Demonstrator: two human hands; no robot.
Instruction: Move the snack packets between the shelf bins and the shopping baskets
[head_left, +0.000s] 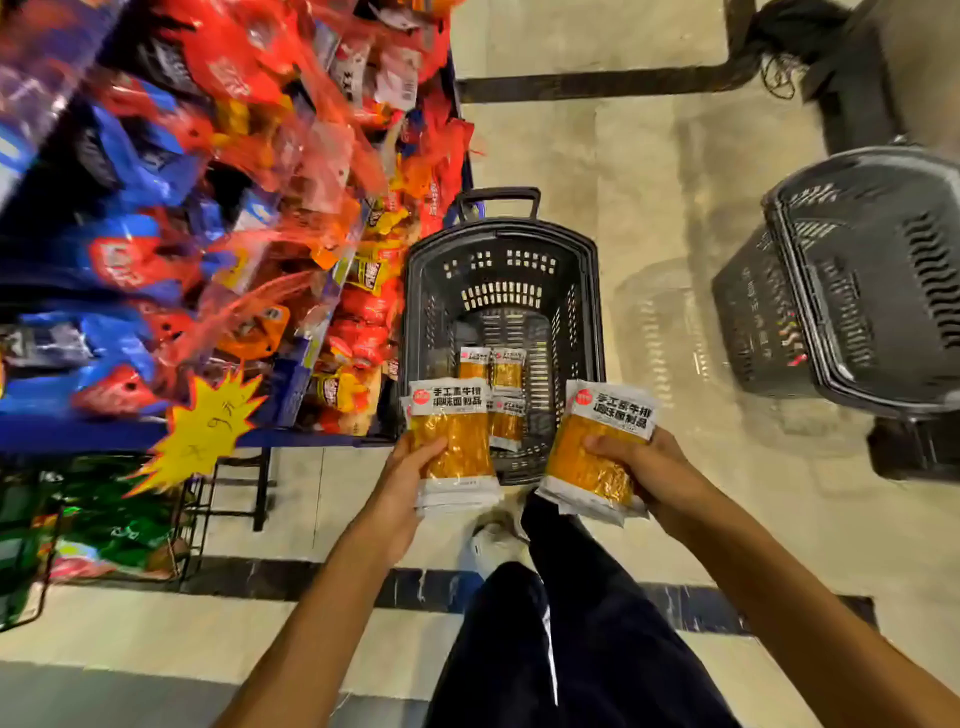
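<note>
**Mid-run: both hands full, a few packets already sitting in the basket**

The person is standing right over the black shopping basket (501, 228) on the floor next to the shelf bins (293, 379). The left hand (410, 478) has its fingers wrapped round a stack of orange snack packets (457, 447), thumb across the front. The right hand (639, 467) is gripping a second stack (592, 462) the same way. Both stacks hover above the near edge of the basket, not touching it.

Down in the bottom of the basket there are about three or four loose packets (506, 374) of the same kind, lying flat.

From this one view you can't really tell whether the handfuls are about to be dropped in or were just scooped out. Either way it looks like the middle of the job, not the end.

The bins are still heaped with red, blue and orange packs (blurry, so no telling brands). A second basket (883, 260) off to the right, well apart from the first, looks empty as far as its inside shows, so there's probably plenty of shuttling left.
</note>
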